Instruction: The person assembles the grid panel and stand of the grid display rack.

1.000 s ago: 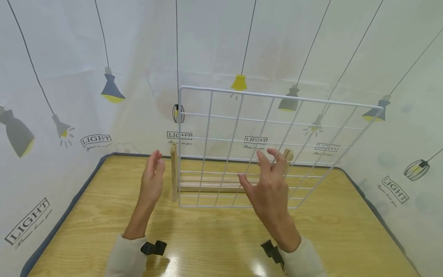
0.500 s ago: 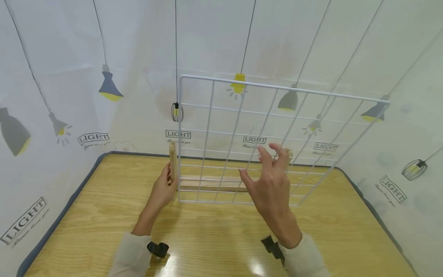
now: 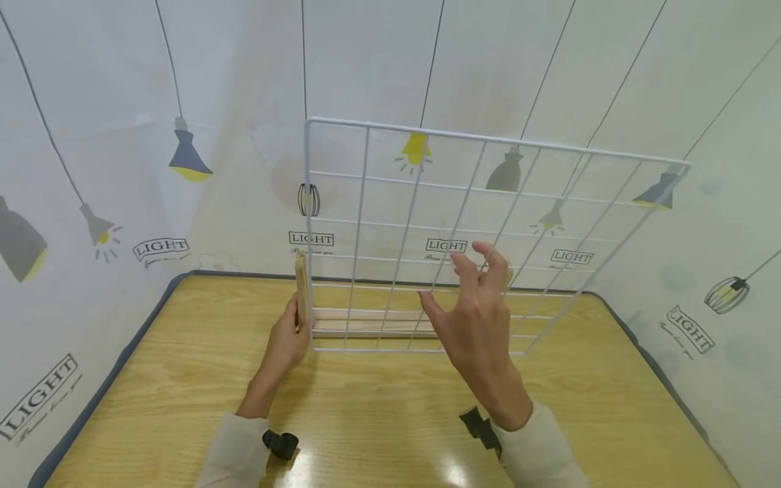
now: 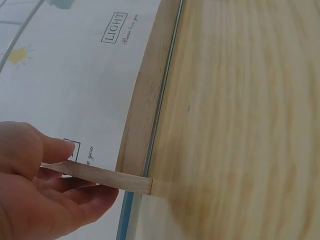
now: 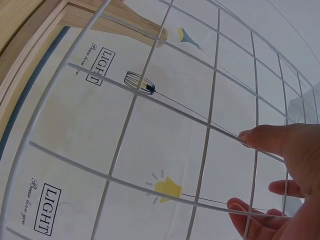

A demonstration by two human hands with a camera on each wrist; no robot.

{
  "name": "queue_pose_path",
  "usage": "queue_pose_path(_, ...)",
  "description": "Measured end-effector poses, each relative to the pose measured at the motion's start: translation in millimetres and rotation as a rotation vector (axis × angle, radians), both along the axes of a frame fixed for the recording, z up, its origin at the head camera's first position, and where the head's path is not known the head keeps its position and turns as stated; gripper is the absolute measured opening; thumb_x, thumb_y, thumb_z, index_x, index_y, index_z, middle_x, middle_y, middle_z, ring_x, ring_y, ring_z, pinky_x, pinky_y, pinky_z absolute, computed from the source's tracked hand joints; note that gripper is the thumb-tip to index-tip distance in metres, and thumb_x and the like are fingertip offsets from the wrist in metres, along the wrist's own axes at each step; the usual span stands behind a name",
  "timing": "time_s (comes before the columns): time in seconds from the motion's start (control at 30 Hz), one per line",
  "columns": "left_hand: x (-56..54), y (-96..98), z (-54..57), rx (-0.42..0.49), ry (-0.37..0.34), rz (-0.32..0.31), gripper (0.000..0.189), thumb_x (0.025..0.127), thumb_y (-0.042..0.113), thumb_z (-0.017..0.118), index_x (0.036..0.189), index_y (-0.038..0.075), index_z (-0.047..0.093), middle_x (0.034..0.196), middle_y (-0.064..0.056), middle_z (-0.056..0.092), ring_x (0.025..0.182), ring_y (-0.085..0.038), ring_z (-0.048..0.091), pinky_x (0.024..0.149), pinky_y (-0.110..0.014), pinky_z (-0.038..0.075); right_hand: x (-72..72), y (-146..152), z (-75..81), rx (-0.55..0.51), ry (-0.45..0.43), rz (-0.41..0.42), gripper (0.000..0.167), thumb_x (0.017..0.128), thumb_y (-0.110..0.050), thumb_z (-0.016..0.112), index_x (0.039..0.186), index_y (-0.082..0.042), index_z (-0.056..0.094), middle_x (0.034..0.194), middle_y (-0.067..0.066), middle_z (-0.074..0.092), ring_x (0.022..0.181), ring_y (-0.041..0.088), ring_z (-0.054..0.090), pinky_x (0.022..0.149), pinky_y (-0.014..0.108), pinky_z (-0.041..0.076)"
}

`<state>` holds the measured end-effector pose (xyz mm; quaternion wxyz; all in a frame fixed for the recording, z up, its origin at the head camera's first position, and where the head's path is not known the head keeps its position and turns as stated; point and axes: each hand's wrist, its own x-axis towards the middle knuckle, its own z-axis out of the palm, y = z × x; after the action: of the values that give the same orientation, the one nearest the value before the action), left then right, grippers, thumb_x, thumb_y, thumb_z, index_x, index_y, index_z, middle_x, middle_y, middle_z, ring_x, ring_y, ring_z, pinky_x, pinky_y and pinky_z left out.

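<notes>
A wooden stand has a long crossbar (image 3: 366, 324) low on the table and a short upright at each end. My left hand (image 3: 289, 340) grips the left upright (image 3: 302, 288), the thumb on one face and the fingers on the other in the left wrist view. My right hand (image 3: 480, 332) holds a white wire grid panel (image 3: 405, 226), its thumb (image 5: 262, 139) at a wire and its fingers among the bars. The grid hangs tilted in front of the stand, its lower edge near the crossbar. The right hand mostly hides the right upright.
The wood-grain table (image 3: 378, 413) stretches toward me and to both sides. Behind it and at the sides hangs a white cloth (image 3: 244, 190) printed with lamps and lettering. Dark straps with small black mounts (image 3: 281, 445) are at the wrists.
My left hand has moved right and forward from beside the stand and taken hold of the left upright. The grid has risen slightly in the head view, still held by the right hand.
</notes>
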<state>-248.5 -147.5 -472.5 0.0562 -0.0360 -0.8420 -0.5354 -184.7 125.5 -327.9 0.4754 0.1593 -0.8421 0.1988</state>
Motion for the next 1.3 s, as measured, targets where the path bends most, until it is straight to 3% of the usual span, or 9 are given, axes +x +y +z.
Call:
queue_pose_path(0.27, 1.3, 1.4, -1.5, -0.026, 0.049, 0.028, 0.059, 0.100, 0.001, 0.044, 0.156, 0.000, 0.023, 0.141, -0.035, 0.047, 0.132, -0.046, 0.047, 0.104, -0.058, 0.043, -1.3, -3.6, 9.4, 0.013, 0.018, -0.011, 0.060, 0.073, -0.020, 0.089, 0.118, 0.006, 0.059, 0.131, 0.025, 0.045, 0.068, 0.032, 0.059, 0.040, 0.032, 0.045)
queue_pose_path(0.7, 4.3, 1.5, 0.7, -0.134, 0.116, 0.053, 0.058, 0.098, 0.002, 0.045, 0.153, -0.002, 0.029, 0.127, -0.034, 0.059, 0.120, -0.047, 0.056, 0.096, -0.061, 0.047, -3.6, -6.1, 23.9, 0.012, 0.015, -0.005, 0.061, 0.073, -0.021, 0.089, 0.119, 0.004, 0.058, 0.132, 0.025, 0.044, 0.070, 0.033, 0.058, 0.039, 0.031, 0.043)
queue_pose_path(0.77, 5.0, 0.7, 1.0, -0.155, 0.108, 0.061, 0.060, 0.096, 0.002, 0.047, 0.153, -0.001, 0.029, 0.122, -0.033, 0.062, 0.113, -0.045, 0.060, 0.091, -0.060, 0.049, -4.2, -6.0, 25.3, 0.014, 0.012, -0.006, 0.062, 0.072, -0.021, 0.089, 0.120, 0.003, 0.057, 0.133, 0.025, 0.043, 0.072, 0.033, 0.057, 0.039, 0.031, 0.044)
queue_pose_path(0.97, 7.0, -4.3, 3.8, -0.165, 0.082, 0.026, 0.068, 0.091, 0.003, 0.052, 0.155, 0.003, 0.028, 0.130, -0.031, 0.059, 0.106, -0.036, 0.061, 0.083, -0.053, 0.054, -6.4, -5.6, 30.6, 0.015, 0.020, -0.013, 0.063, 0.072, -0.022, 0.090, 0.120, 0.003, 0.057, 0.133, 0.024, 0.044, 0.074, 0.033, 0.058, 0.043, 0.037, 0.050)
queue_pose_path(1.2, 7.4, -9.2, 8.9, -0.150, 0.026, -0.044, 0.075, 0.086, -0.002, 0.053, 0.155, 0.003, 0.025, 0.119, -0.035, 0.062, 0.083, -0.031, 0.065, 0.062, -0.035, 0.055, -8.1, -5.8, 36.6, 0.027, 0.031, -0.031, 0.061, 0.073, -0.023, 0.089, 0.119, 0.003, 0.059, 0.133, 0.025, 0.044, 0.069, 0.031, 0.058, 0.037, 0.030, 0.039)
queue_pose_path(1.3, 7.4, -10.3, 12.3, -0.138, -0.023, -0.075, 0.081, 0.085, -0.003, 0.055, 0.158, 0.004, 0.019, 0.123, -0.036, 0.060, 0.094, -0.035, 0.068, 0.063, -0.035, 0.057, -8.8, -6.0, 39.5, 0.020, 0.032, -0.030, 0.061, 0.073, -0.023, 0.089, 0.119, 0.004, 0.059, 0.133, 0.025, 0.044, 0.068, 0.031, 0.058, 0.037, 0.030, 0.041)
